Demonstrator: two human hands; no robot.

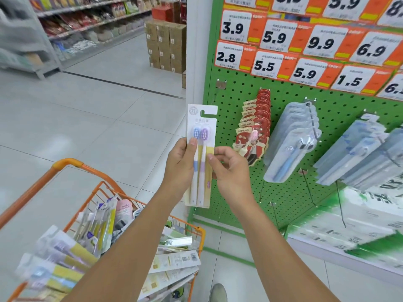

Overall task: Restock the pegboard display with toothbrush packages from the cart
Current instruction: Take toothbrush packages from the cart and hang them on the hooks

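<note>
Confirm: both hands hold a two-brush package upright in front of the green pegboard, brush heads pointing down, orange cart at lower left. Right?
Not quite. The head view shows the brush heads at the top of the toothbrush package, pointing up. The rest stands: left hand and right hand hold it upright before the green pegboard, orange cart at lower left.

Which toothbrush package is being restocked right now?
Left of the green pegboard, above the orange cart, both hands hold one upright package. Unlike the hanging red and clear packs, it shows two brushes, blue and purple, on white-and-yellow card.

Stacked cardboard boxes [166, 46] stand near stocked aisle shelves [87, 25].
</note>
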